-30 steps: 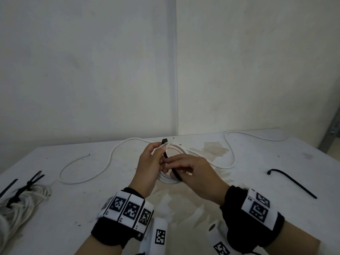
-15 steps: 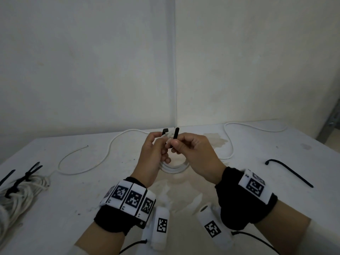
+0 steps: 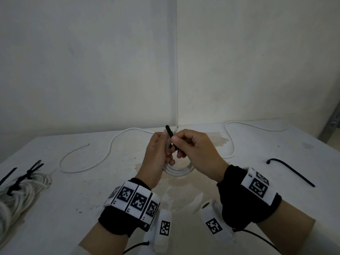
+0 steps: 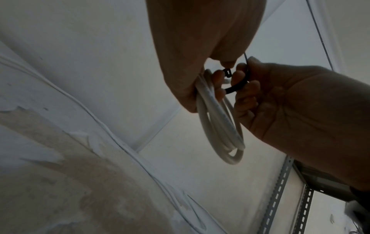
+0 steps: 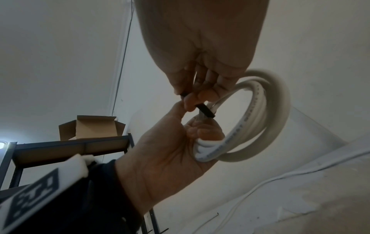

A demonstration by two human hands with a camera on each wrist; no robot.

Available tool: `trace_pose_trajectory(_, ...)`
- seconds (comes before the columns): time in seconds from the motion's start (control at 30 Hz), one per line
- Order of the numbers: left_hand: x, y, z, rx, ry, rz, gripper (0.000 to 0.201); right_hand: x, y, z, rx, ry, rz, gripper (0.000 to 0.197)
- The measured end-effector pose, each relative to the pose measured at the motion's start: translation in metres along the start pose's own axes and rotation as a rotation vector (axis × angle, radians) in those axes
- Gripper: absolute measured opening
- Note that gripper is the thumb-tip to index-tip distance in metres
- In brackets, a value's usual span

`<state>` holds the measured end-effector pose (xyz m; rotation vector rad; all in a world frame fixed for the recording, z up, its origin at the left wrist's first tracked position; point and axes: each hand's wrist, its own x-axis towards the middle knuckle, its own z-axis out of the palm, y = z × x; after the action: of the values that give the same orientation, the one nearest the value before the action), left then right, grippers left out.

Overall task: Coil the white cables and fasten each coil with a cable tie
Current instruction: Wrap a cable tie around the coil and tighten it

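A small coil of white cable hangs above the table's middle, gripped at its top by my left hand. The coil shows as several loops in the left wrist view, and again as the coil in the right wrist view. A black cable tie loops round the coil's top. My right hand pinches the tie's strap, while the tie's head sits between my left fingertips. The tie's tail pokes up above both hands.
A loose white cable snakes across the table's back, left and right. A tied bundle of white cable with black ties lies at the left edge. A spare black cable tie lies at the right. Walls stand close behind the table.
Both hands lifted the coil off the table. The right hand brought the tie's tail up round the coil to the head, and the tail now sticks up above the hands.
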<state>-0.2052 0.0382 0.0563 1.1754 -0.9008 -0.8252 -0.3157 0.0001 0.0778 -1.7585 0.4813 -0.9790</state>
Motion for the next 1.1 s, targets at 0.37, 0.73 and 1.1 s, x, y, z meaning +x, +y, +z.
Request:
trace_pose_trajectory(0.37,0.001,0.002,-0.002,0.025,0.036,0.043,0.039,-0.002,0.006,0.000,-0.126,0.045,0.099,0.032)
trace_pose_trajectory(0.73,0.000,0.004,0.000,0.059,0.026,0.041,0.040,0.001,0.004,-0.002,-0.122,0.041,0.102,0.029)
trace_pose_trajectory(1.1,-0.007,0.007,0.004,0.124,0.026,0.100,0.026,0.004,0.012,0.003,-0.067,0.185,0.064,0.022)
